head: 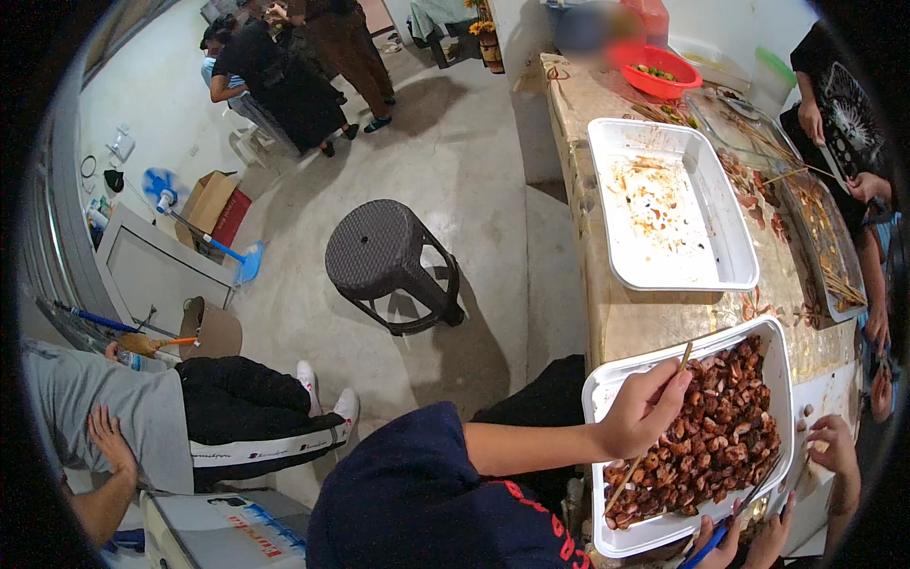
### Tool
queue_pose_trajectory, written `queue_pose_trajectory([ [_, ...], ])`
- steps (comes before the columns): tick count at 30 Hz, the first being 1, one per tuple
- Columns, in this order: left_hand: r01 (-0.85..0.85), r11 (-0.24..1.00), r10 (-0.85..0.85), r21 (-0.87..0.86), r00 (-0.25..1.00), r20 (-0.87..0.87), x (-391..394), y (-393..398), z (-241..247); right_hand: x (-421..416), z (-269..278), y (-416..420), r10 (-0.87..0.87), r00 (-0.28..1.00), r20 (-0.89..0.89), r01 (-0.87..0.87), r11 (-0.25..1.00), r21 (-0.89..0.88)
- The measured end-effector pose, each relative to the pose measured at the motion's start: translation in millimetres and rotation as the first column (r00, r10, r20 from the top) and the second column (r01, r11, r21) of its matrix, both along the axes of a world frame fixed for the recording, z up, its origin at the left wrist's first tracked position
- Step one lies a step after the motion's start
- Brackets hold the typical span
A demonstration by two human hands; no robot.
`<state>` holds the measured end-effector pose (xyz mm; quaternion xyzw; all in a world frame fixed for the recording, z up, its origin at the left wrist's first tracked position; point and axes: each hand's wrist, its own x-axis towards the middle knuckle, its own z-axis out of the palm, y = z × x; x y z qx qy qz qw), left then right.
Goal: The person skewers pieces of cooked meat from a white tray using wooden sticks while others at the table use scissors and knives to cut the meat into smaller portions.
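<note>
My left hand (pixel 643 412) pinches a thin bamboo skewer (pixel 624 487) over a white plastic tray (pixel 778 348). Small chunks of dark brown meat (pixel 711 434) fill most of that tray. The skewer slants down across the meat, its lower tip near the tray's left corner. My right hand is not in view. At the lower edge, a hand (pixel 718 548) holds a blue-handled tool (pixel 700 551), with its metal blade over the tray rim. Another hand (pixel 771 537) is beside it; both look like a co-worker's.
A sauce-stained white tray (pixel 661 213) lies farther along the table (pixel 618 320). Skewers lie in a glass dish (pixel 832 249). A person holds a knife (pixel 833 167) at right. A red basin (pixel 661 78) stands beyond. On the floor are a dark stool (pixel 380 249) and other people.
</note>
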<state>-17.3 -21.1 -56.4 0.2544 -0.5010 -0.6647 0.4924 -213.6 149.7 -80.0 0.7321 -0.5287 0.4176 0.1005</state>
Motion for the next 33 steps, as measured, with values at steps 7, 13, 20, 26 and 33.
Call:
queue_pose_trajectory([
  [7,-0.011,0.999,0.012,-0.030,1.000,0.008,3,4,0,9,15,2,-0.269,0.953,0.137,0.250,0.958,0.140],
  [13,-0.095,0.984,0.110,-0.150,0.989,0.097,-4,1,-1,29,31,13,-0.606,0.731,0.312,0.523,0.792,0.314],
  [20,-0.213,0.963,0.207,-0.164,0.977,-0.053,1,6,-9,73,33,46,-0.736,0.293,0.611,0.511,0.660,0.551],
  [26,-0.108,0.971,0.085,-0.215,0.990,-0.112,-3,4,4,78,10,74,-0.811,0.455,0.369,0.630,0.586,0.510],
  [33,-0.402,0.854,0.371,-0.330,0.916,-0.153,21,-29,36,76,25,61,-0.776,0.495,0.390,0.423,0.608,0.672],
])
